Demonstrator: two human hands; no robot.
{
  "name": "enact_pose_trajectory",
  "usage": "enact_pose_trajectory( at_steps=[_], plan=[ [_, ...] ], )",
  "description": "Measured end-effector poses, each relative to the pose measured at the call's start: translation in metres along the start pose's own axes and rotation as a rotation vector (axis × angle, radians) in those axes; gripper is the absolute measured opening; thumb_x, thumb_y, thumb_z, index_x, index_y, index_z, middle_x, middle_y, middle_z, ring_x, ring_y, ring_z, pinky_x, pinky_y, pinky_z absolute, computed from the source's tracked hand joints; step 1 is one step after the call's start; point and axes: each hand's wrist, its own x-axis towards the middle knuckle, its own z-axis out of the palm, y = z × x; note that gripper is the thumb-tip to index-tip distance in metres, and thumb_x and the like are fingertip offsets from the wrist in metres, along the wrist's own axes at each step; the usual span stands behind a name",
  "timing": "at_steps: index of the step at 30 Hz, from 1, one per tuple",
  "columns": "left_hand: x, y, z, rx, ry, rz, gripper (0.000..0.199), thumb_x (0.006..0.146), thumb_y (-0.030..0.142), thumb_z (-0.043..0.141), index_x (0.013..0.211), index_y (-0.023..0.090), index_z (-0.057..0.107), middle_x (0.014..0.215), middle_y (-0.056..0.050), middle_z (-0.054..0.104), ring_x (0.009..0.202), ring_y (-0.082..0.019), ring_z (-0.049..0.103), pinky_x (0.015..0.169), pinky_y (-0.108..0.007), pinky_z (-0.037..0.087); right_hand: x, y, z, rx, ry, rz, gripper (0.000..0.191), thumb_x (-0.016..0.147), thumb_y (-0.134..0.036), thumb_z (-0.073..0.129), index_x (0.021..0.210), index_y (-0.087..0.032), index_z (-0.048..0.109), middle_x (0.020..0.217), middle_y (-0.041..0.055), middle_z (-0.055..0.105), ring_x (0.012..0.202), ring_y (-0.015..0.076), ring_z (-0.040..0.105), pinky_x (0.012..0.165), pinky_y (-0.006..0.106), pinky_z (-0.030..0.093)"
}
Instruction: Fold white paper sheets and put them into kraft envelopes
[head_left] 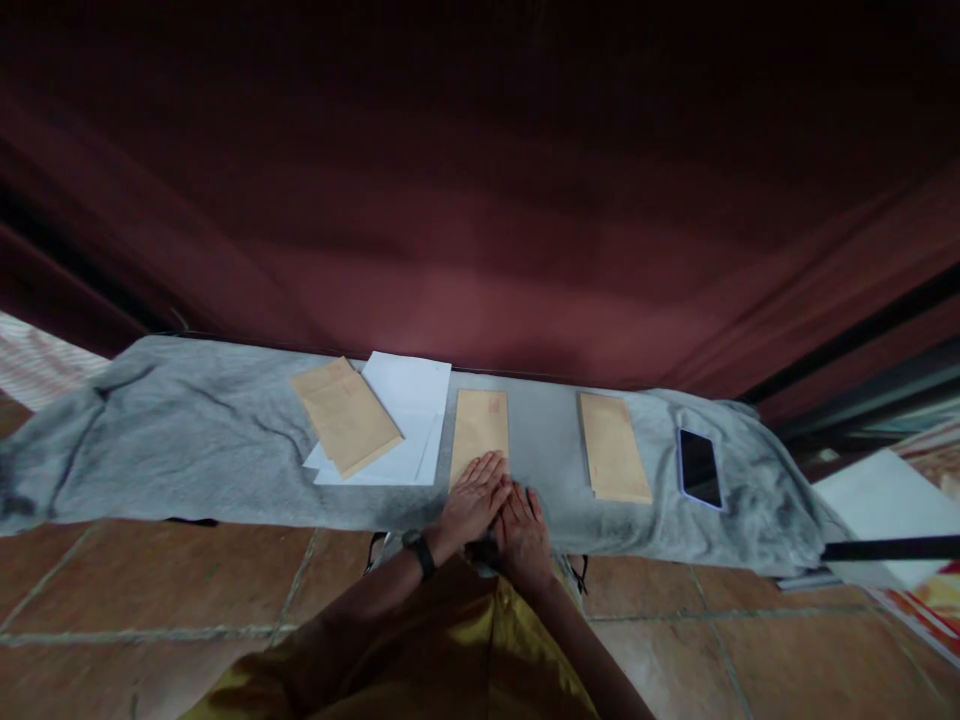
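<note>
At the near edge, at six o'clock, a mustard-yellow garment (420, 650) is filling the bottom of the view above a floor of reddish-brown tiles (150, 580). A black wristwatch (418, 548) is sitting on the left wrist.

Both hands are lying flat and palm down, fingers straight and close together, gripping nothing. The left hand (474, 498) is pressing on the near end of the middle tan paper envelope (480, 425), apparently to pin it against the soft cover. The right hand (523, 530) is lying just beside it at four o'clock, its fingertips touching the left hand; whether it is also touching the envelope cannot be told.

That envelope is lying lengthwise, pointing to twelve o'clock, on a rumpled grey fabric cover (187, 440) spread over a low surface. At two o'clock a second tan envelope (613, 447) is lying parallel and apart, probably kept separate. Beyond it, at three o'clock, a dark-screened phone in a pale case (699, 467) is resting face up, clear of the paperwork.

At ten o'clock a third tan envelope (346, 416) is lying askew on white paper sheets (409, 400), overlapping them.

Furthest off, a dark red curtain (480, 250) is hanging behind.
</note>
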Motion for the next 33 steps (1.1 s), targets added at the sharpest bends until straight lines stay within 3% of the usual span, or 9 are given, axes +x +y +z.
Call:
enact_pose_trajectory(
  at_steps=[4, 9, 15, 20, 26, 33],
  plan=[
    [0.036, -0.013, 0.003, 0.024, 0.013, 0.022, 0.056, 0.107, 0.040, 0.033, 0.155, 0.013, 0.040, 0.162, -0.014, 0.039, 0.153, -0.023, 0.031, 0.127, -0.046, 0.022, 0.003, -0.002, -0.005, 0.029, 0.011, 0.049, 0.044, 0.101, -0.019, 0.045, 0.144, -0.012, 0.056, 0.144, 0.0149, 0.061, 0.140, 0.0248, 0.051, 0.122, 0.048, 0.033],
    [0.072, -0.022, 0.006, 0.056, 0.011, -0.048, 0.060, 0.106, 0.044, 0.034, 0.158, 0.014, 0.036, 0.164, -0.013, 0.036, 0.155, -0.024, 0.027, 0.128, -0.049, 0.015, 0.006, -0.005, -0.011, 0.042, 0.014, 0.074, 0.050, 0.104, -0.022, 0.041, 0.153, -0.014, 0.046, 0.152, 0.0120, 0.055, 0.141, 0.0231, 0.050, 0.123, 0.045, 0.031],
    [0.099, -0.031, -0.002, 0.054, -0.008, -0.140, 0.061, 0.104, 0.046, 0.036, 0.160, 0.024, 0.032, 0.165, -0.009, 0.035, 0.157, -0.028, 0.019, 0.126, -0.061, 0.001, 0.005, -0.005, -0.010, 0.016, 0.025, 0.068, 0.049, 0.105, -0.023, 0.039, 0.153, -0.018, 0.046, 0.156, 0.0109, 0.051, 0.143, 0.0222, 0.048, 0.123, 0.044, 0.029],
    [0.116, -0.038, -0.014, 0.034, -0.084, -0.206, 0.060, 0.104, 0.047, 0.037, 0.161, 0.027, 0.032, 0.166, -0.007, 0.035, 0.158, -0.030, 0.014, 0.124, -0.065, 0.001, 0.003, -0.003, -0.007, 0.009, 0.037, 0.060, 0.050, 0.106, -0.024, 0.039, 0.155, -0.019, 0.043, 0.156, 0.0106, 0.051, 0.144, 0.0226, 0.047, 0.122, 0.045, 0.030],
    [0.113, -0.037, -0.014, 0.027, -0.101, -0.227, 0.059, 0.104, 0.044, 0.034, 0.160, 0.023, 0.034, 0.165, -0.009, 0.035, 0.157, -0.031, 0.018, 0.124, -0.065, 0.003, 0.003, -0.002, -0.005, 0.020, 0.077, 0.052, 0.048, 0.106, -0.026, 0.040, 0.153, -0.018, 0.046, 0.154, 0.0109, 0.053, 0.143, 0.0229, 0.048, 0.121, 0.045, 0.032],
    [0.070, -0.035, -0.006, 0.018, -0.115, -0.120, 0.054, 0.105, 0.039, 0.032, 0.157, 0.026, 0.040, 0.164, -0.005, 0.038, 0.157, -0.028, 0.021, 0.126, -0.061, 0.006, 0.004, -0.004, -0.006, 0.010, 0.083, 0.044, 0.049, 0.104, -0.021, 0.040, 0.153, -0.016, 0.046, 0.152, 0.0125, 0.055, 0.142, 0.0220, 0.049, 0.122, 0.045, 0.032]
  ],
)
